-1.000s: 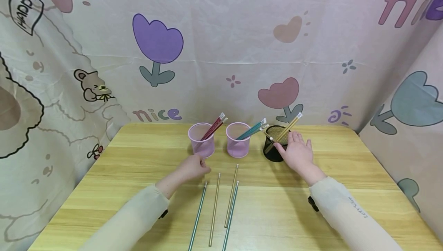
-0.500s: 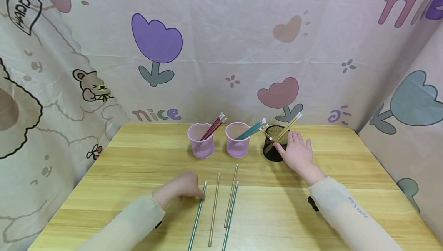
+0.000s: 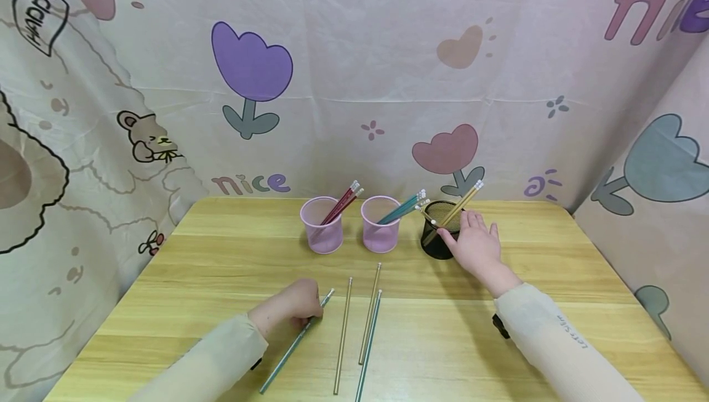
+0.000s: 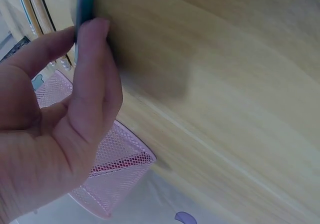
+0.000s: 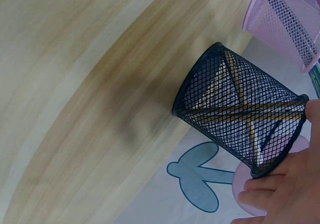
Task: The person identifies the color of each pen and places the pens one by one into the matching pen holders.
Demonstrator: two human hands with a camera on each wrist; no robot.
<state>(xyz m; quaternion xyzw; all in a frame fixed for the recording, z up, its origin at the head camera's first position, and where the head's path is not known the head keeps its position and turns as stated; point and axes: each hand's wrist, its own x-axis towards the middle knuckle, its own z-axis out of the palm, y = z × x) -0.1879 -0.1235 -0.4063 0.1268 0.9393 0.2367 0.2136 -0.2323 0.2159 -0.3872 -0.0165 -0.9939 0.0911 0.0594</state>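
My left hand pinches a teal pencil near its eraser end, and the pencil slants toward the near left. In the left wrist view, thumb and fingertips close on the blurred teal pencil. My right hand touches the black mesh pencil cup, fingers stretched along its right side and thumb by the rim. Several yellow pencils lean inside that cup. On the table lie two gold pencils and another teal pencil, eraser ends facing away from me.
Left of the black cup stand two pink mesh cups. One pink cup holds red pencils; the other pink cup holds teal pencils. A printed curtain hangs behind the wooden table.
My left hand has come back from near the left pink cup and taken hold of the leftmost teal pencil, whose near end has swung left. My right hand has stayed at the black cup.
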